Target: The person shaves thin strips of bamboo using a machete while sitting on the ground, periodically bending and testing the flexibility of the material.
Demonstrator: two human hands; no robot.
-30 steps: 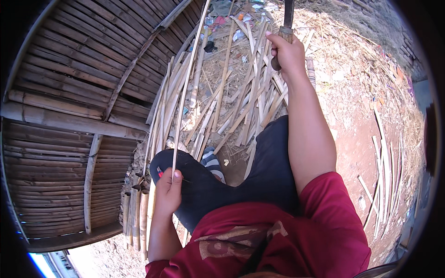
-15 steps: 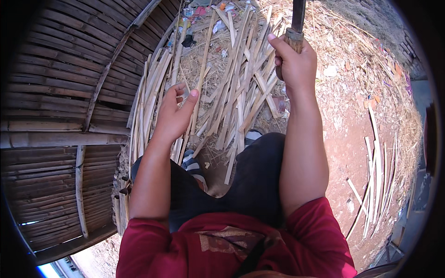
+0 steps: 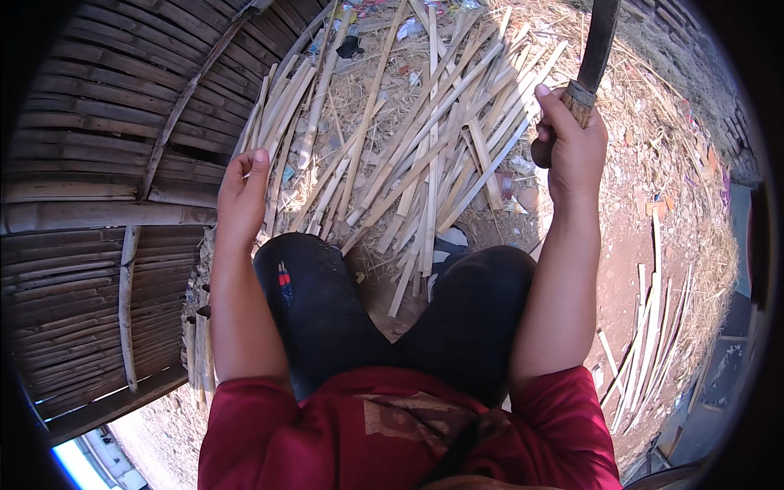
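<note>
My right hand (image 3: 576,147) is closed round the wooden handle (image 3: 581,103) of a machete, whose dark, slightly curved blade (image 3: 602,45) points up and away from me. It is raised over the right side of a heap of split bamboo strips (image 3: 433,147). My left hand (image 3: 243,192) is beside a bundle of strips (image 3: 286,106) next to the woven wall. Its fingers are loosely curled and the thumb points up. No strip shows plainly between them, and the palm side is partly hidden.
A slatted bamboo wall (image 3: 106,114) stands close on my left, with upright bamboo stubs (image 3: 200,351) at its base. More thin strips (image 3: 649,327) lie on the dirt at right. Straw and scraps of litter (image 3: 408,28) cover the ground beyond the heap. My knees (image 3: 310,278) are bent below.
My left hand has moved left to the bundle by the wall. My right hand has swung to the right with the machete. The view has shifted, and my knees sit higher in it.
</note>
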